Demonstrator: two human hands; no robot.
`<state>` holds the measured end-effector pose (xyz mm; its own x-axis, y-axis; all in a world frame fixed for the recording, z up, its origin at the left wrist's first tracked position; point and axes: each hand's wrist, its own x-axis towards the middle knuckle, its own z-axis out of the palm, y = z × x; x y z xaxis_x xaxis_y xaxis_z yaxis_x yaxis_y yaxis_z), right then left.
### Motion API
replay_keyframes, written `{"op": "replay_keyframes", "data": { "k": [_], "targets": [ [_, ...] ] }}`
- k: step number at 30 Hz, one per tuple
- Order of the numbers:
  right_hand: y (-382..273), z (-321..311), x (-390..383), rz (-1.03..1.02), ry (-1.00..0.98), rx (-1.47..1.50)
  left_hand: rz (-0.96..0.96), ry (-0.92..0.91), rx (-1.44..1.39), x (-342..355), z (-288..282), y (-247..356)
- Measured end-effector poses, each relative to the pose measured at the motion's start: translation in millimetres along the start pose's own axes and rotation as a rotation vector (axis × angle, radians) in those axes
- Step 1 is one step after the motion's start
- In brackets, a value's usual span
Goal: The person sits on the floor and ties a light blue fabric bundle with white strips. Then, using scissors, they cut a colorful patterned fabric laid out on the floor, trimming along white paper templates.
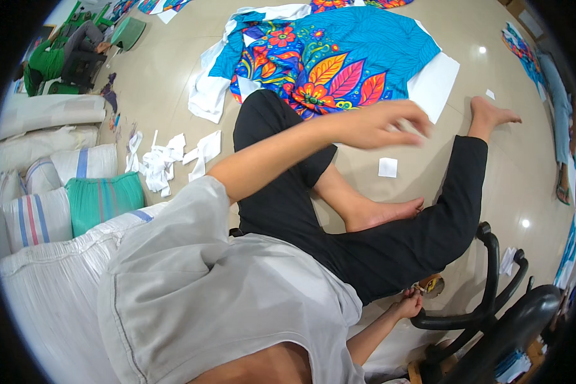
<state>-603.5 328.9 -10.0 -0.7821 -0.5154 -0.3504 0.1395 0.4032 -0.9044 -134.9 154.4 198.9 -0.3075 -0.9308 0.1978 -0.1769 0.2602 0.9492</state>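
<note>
Patterned cloth is laid out on the floor, not gathered up; the left hand is slack, seemingly empty; any grip by the right hand cannot be told.

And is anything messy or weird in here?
A bit messy: crumpled white scraps lie scattered on the floor near the sacks, as if dropped. A white square also lies by itself near the person's left foot. I can't see any spill or damage.
</note>
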Motion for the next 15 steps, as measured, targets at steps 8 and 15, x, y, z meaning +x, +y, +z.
{"op": "replay_keyframes", "data": {
  "k": [8,15],
  "targets": [
    [9,-38,-10,0.014,0.111,-0.176,0.46,-0.037,-0.117,30,35,144],
    [14,-35,18,-0.406,-0.185,-0.566,0.16,0.028,-0.004,28,36,54]
  ]
}}
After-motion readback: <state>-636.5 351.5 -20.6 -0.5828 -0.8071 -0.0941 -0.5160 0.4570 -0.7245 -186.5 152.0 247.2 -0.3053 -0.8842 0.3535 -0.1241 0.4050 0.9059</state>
